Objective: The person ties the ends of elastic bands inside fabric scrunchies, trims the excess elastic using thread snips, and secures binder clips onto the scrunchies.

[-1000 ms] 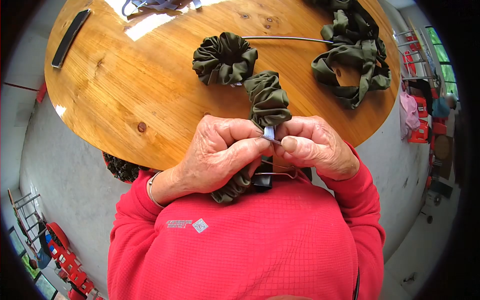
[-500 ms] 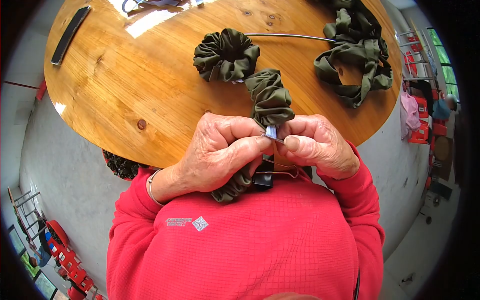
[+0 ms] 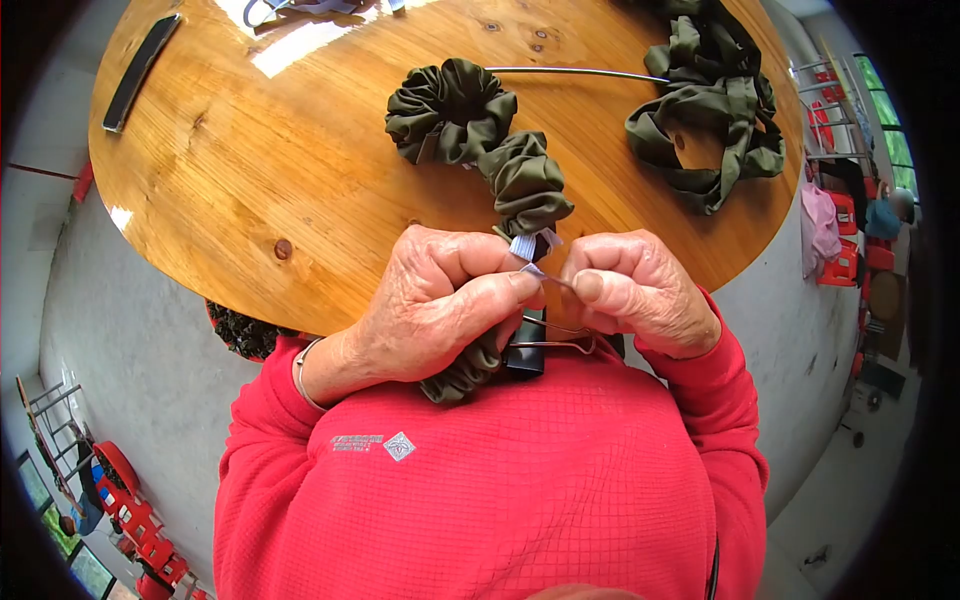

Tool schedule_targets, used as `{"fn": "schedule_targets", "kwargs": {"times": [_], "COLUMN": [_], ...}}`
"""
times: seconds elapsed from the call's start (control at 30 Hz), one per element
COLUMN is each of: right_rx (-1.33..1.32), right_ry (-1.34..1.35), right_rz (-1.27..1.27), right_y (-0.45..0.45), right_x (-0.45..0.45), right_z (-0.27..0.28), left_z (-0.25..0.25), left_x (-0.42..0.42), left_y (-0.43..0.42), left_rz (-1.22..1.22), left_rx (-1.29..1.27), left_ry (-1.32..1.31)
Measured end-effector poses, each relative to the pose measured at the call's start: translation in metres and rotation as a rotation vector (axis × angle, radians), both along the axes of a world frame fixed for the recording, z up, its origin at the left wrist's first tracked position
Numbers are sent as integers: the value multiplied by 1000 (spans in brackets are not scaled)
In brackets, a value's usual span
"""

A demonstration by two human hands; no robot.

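Just past the table's near edge, my left hand (image 3: 430, 305) is closed, thumb against forefinger, on a pale elastic band (image 3: 523, 247). My right hand (image 3: 640, 290) pinches an end of the same band, and a thin stretch of it runs between the two thumbs. The band comes out of a gathered dark green fabric tube (image 3: 533, 190), which lies on the table beyond my hands. More gathered green fabric (image 3: 462, 382) hangs below my left hand. A black binder clip (image 3: 526, 358) with wire handles sits beneath my fingers. What the curled fingers cover is hidden.
On the round wooden table (image 3: 270, 170) lie a ring-shaped green scrunchie (image 3: 450, 110), a thin metal rod (image 3: 575, 72), loose green fabric loops (image 3: 710, 130) and a black bar (image 3: 142, 72). Pale and dark strips (image 3: 320, 8) lie at the far edge. Red stools (image 3: 842, 250) stand at right.
The elastic between my hands has shifted, and a crossed piece with a loose end now shows above my fingers. The fabric tube has moved slightly left and away. More of the binder clip shows.
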State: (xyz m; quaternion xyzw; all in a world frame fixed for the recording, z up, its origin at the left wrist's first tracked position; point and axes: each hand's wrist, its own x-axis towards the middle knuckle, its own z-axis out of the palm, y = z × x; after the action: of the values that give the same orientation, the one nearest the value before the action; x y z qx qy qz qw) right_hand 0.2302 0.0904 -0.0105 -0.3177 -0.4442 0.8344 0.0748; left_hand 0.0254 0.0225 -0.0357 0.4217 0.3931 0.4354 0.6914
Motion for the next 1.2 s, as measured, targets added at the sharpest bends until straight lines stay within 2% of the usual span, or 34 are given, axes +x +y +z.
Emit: {"fn": "schedule_targets", "kwargs": {"times": [0.1, 0.23, 0.3, 0.33, 0.43, 0.57, 0.63, 0.7, 0.77, 0.83, 0.9, 1.0, 1.13, 1.2], "right_rx": [179, 840, 1391, 1499, 1557, 2088, 1856, 1432, 1111, 945, 570, 299, 7, 95], "right_ry": [-80, -239, -439, -506, -500, -454, -274, -12, 22, 18, 71, 185, 181, 133], "right_rz": [-97, -316, -360, -355, -491, -541, -488, -328, -142, 25, -19, -65, 29, -45], "right_y": [1, 1, 13, 19, 21, 25, 5, -13, -24, -26, -37, -42, -42, -44], "right_x": [6, 6, 10, 10, 3, 5, 9, 12, 8, 7, 2, -5, -1, 2], "right_z": [5, -11, -28, -37, -46, -42, -31, -16, 0, 0, -5, -9, -12, -7], "left_z": [2, 8, 10, 10, -1, -5, -7, -6, -3, -1, 0, 4, 13, 15], "left_x": [-2, -7, -10, -11, -20, -16, -16, -13, -9, -5, -1, 2, 7, 8], "left_y": [-1, -5, -9, -12, -12, -11, -12, -13, -13, -12, -12, -13, -18, -20], "left_rz": [18, 147, 239, 279, 266, 301, 306, 311, 294, 273, 253, 236, 238, 247], "left_rx": [-16, 3, 59, 59, 79, 7, 44, 94, 125, 146, 156, 190, 234, 231], "left_ry": [-12, -94, -106, -138, -316, -493, -567, -604, -589, -586, -592, -543, -424, -420]}}
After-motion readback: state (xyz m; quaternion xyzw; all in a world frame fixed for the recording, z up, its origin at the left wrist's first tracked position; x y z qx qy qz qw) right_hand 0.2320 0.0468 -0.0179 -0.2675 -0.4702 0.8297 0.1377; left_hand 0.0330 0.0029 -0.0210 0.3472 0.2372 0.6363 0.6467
